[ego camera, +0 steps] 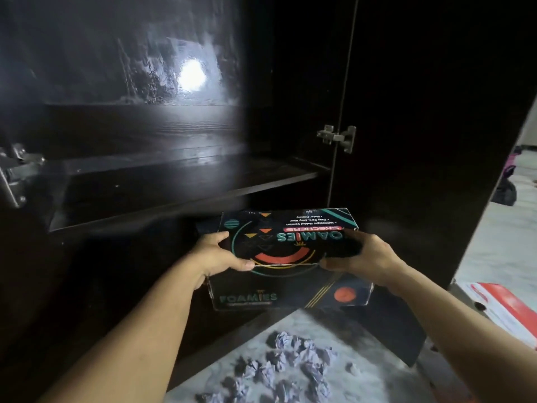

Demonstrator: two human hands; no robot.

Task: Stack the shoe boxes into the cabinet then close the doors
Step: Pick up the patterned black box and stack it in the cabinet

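A black shoe box (286, 242) with teal, orange and red print is held between both hands, just below and in front of the dark cabinet's shelf (186, 181). My left hand (219, 257) grips its left end, thumb on the lid. My right hand (367, 257) grips its right end. The box is level and its front face reads "FOAMIES". The cabinet's right door (421, 141) and left door (26, 257) stand open. A red and white shoe box (505, 309) lies on the floor at the right.
Several crumpled paper balls (290, 365) lie on the pale marble floor below the box. Metal hinges (338, 136) show on the right side, another hinge (14, 175) on the left. A dark flat piece (386, 324) lies on the floor under my right forearm.
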